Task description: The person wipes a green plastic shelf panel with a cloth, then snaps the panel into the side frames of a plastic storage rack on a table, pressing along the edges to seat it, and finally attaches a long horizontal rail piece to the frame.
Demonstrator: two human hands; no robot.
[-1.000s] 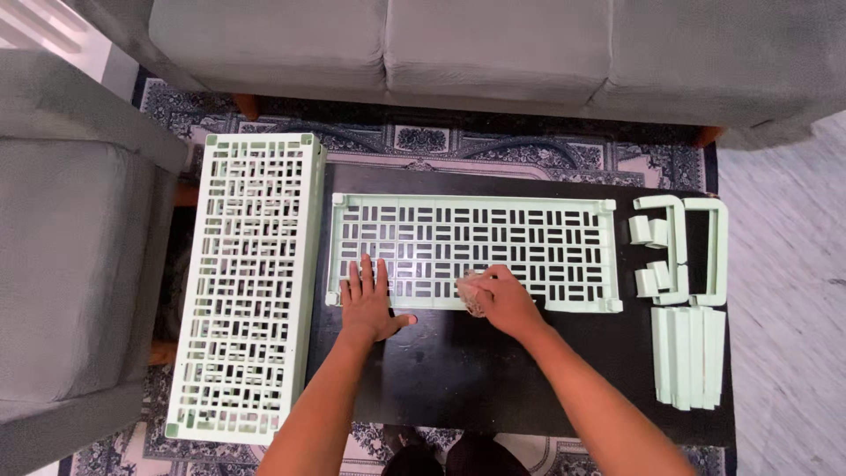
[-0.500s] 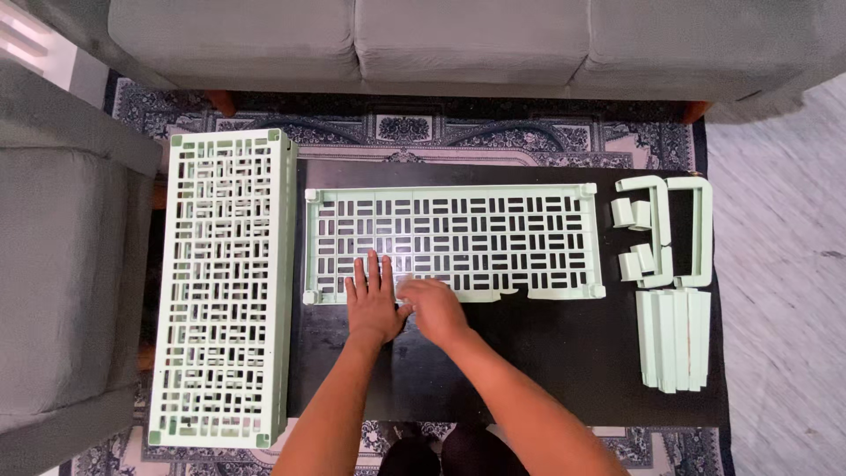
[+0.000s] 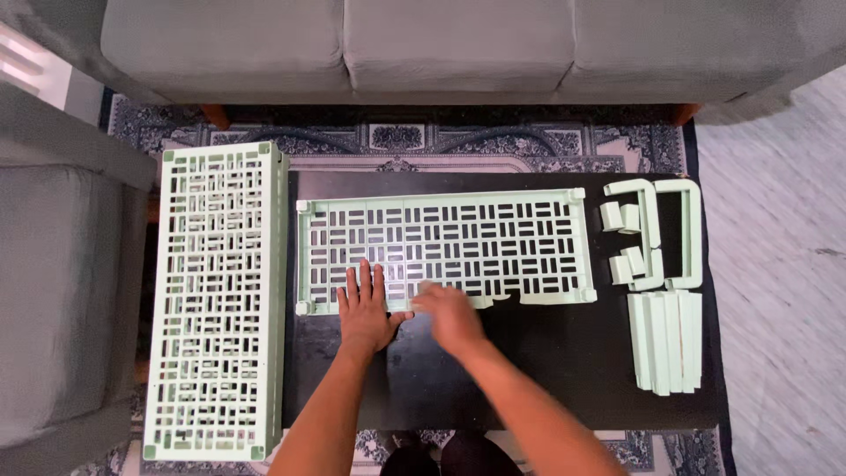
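You have the pale green lattice panel (image 3: 445, 245) lying flat on the dark table (image 3: 546, 370), its long sides running left to right. Its far edge sits close to the table's back edge; its near edge leaves a wide bare strip of tabletop in front of you. To the left, a second, longer lattice panel (image 3: 216, 300) lies lengthwise at the table's left edge, just beside the first panel's short end. To the right, two curved green handle pieces (image 3: 670, 234) and several small green blocks (image 3: 621, 242) lie near the panel's right end, with a stack of green slats (image 3: 665, 339) in front of them. A grey sofa (image 3: 441, 44) runs along the far side and a grey armchair (image 3: 62, 291) stands at the left.

Compared with half a second ago, your hands stay at the panel's near edge, left of its middle. A second ago your right hand sat further right on that edge, well apart from the left.

Your left hand (image 3: 366, 308) lies flat and open, fingers spread, on the panel's near-left part. Your right hand (image 3: 449, 316) is just beside it at the same edge, touching the rim; it is blurred, so you cannot tell whether it grips anything.
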